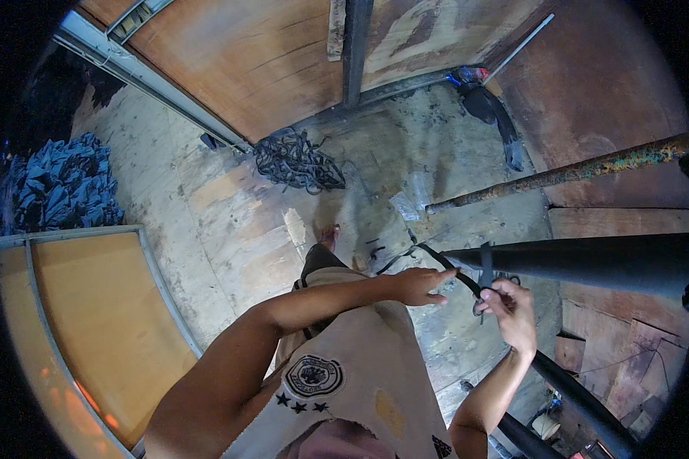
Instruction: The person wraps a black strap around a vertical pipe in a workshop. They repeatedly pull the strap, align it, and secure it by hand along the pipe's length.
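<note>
A long, flexible black strip (434,253) slants down from the floor area ahead of me to my right hand (511,312). That hand's thumb and fingers pinch its lower end, together with thin dark loops that I cannot make out clearly. A short, flat dark piece (487,264) sticks up above the same fingers. My left hand (421,286) reaches across my body, fingers stretched out and apart. Its fingertips are at the strip's middle, seemingly touching it; the hand does not wrap round it.
Thick black tubes (574,262) and a rusty pole (559,177) stand at the right. A tangled heap of black strips (297,159) lies ahead on the floor. Blue-grey cloth (65,183) is piled at far left, behind a framed yellow panel (103,306). Clear plastic (410,200) lies near the pole.
</note>
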Tool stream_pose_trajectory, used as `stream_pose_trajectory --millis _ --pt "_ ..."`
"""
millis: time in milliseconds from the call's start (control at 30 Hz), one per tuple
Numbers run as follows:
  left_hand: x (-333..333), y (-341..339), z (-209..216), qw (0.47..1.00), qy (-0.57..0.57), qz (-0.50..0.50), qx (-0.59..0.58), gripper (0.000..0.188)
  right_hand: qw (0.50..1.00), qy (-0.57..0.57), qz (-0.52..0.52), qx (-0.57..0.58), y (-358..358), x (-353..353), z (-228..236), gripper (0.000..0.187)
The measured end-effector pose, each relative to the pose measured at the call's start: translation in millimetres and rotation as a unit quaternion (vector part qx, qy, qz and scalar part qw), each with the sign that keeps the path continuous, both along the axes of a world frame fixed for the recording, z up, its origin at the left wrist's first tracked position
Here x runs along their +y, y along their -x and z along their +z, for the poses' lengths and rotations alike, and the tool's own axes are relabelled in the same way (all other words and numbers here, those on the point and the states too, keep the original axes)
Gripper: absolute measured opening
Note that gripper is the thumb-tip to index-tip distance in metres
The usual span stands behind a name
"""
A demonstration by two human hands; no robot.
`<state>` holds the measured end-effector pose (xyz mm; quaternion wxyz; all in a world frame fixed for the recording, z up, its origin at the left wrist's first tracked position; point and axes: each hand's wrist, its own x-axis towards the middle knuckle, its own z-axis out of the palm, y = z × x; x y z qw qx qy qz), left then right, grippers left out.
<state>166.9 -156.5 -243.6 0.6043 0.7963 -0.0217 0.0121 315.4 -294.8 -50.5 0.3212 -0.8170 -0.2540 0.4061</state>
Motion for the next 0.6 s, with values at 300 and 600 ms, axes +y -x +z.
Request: stream_pose_trajectory --millis 300,600 --pt "145.9 54.9 75.3 0.94 -0.107 0.324 -0.01 0.013 0.972 -0.227 -0.054 -0.024 24.0 55.1 46.5 0.014" --pt "366.1 136.0 92.4 0.844 -0.194 0.499 0.026 0.027 0.933 -0.219 -0.189 -0.213 -25.5 19.9 77.2 0.012"
